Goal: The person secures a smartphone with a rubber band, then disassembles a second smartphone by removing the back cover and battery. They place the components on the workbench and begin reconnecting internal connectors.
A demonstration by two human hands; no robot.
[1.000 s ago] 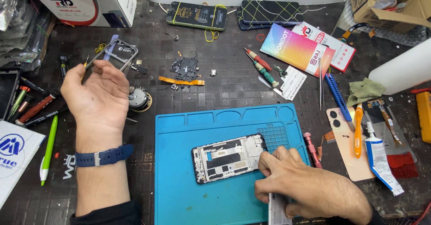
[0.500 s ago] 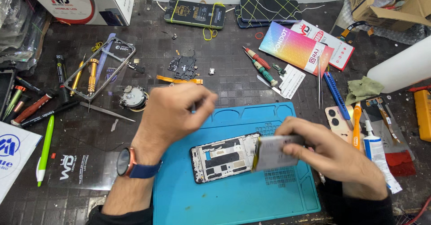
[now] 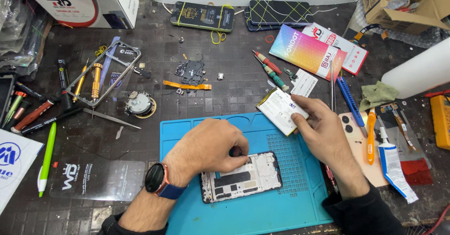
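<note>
An opened phone frame (image 3: pixel 243 179) lies on the blue work mat (image 3: pixel 281 211). My left hand (image 3: pixel 211 148), with a watch on the wrist, rests on the frame's upper edge, fingertips pinched against it. My right hand (image 3: pixel 321 125) holds a flat white phone battery (image 3: pixel 280 109) at the mat's upper right corner, lifted clear of the frame.
Tweezers (image 3: pixel 110 118), a small round metal part (image 3: pixel 138 104), an empty phone bezel (image 3: pixel 104 71), screwdrivers (image 3: pixel 269 68) and a green pen (image 3: pixel 47 157) lie on the dark table. Two phones (image 3: pixel 204 15) sit at the back; a colourful box (image 3: pixel 307 52), a tube (image 3: pixel 391 162) and a back cover (image 3: pixel 358 141) lie on the right.
My right hand lifted the battery off the phone frame and carried it up and right. My left hand came from the tools on the left down onto the frame.
</note>
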